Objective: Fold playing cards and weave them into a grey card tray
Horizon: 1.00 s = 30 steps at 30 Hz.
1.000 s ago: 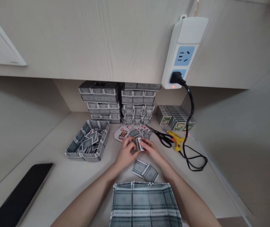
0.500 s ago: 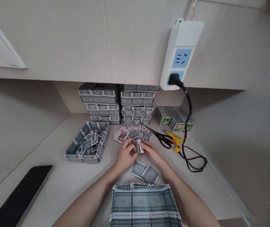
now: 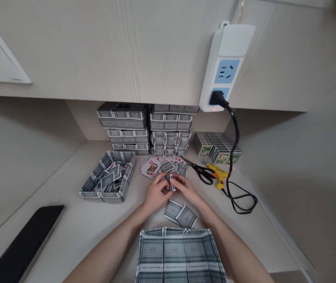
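Between my hands is a playing card with a grey patterned back, its white edge folded over. My left hand is closed on its left side, thumb and fingers pinching it. From the right, the fingertips of my right hand press on the white strip. Just beyond my fingers lie loose playing cards, some face up and some face down. Two joined patterned cards rest on the table below my hands. Nearest me stands a box made of cards, between my forearms.
A card-made tray of folded cards stands at left. Stacked card boxes line the back, with packs of cards beside them. Scissors and a yellow glue gun with a looping black cord lie right. A black flat object is front left.
The white folded strip on the card has turned narrower and shifted slightly left as my right fingers press it. The other things stay in place.
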### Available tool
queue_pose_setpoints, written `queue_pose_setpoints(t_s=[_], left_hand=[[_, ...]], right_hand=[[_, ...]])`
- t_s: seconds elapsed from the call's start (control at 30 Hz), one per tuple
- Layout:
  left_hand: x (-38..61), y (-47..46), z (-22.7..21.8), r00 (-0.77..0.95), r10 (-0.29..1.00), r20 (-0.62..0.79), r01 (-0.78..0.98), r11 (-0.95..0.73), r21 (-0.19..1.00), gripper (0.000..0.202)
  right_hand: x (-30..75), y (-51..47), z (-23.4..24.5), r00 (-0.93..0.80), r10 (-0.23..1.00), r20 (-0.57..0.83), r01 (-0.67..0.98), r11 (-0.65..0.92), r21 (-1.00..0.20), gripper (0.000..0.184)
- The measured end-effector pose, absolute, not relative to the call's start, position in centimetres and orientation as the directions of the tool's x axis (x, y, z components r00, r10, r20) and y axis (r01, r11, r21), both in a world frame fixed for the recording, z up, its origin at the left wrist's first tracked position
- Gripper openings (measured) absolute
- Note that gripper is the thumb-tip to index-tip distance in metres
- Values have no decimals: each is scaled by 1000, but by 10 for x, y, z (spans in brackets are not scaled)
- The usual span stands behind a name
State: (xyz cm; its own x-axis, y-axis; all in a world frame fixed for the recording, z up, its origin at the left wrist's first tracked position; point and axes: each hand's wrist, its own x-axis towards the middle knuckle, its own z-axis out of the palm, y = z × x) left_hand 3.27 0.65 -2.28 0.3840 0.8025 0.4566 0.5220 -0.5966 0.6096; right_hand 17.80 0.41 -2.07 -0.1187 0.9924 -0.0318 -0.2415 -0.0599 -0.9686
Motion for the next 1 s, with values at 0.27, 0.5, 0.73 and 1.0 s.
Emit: queue_pose_setpoints(t_s=[0.27,0.5,0.73,1.0], left_hand=[[33,7,-23,391,788,476,499,-616,610,16],[35,5,-21,384,778,498,486,-629,607,14],[34,-1,-8,403,758,513,363,-647,670,17],[33,9,-22,372,921,115,98,-162,982,37]], right_hand=[[176,1,-24,-163,986,-24,-269,-68,-961,35],[172,-2,-21,-155,988,-13,-345,-66,-936,39],[178,-3,-11,-86,994,70,-316,40,-948,31],[186,3,-13,-84,992,97,-251,73,-965,55]])
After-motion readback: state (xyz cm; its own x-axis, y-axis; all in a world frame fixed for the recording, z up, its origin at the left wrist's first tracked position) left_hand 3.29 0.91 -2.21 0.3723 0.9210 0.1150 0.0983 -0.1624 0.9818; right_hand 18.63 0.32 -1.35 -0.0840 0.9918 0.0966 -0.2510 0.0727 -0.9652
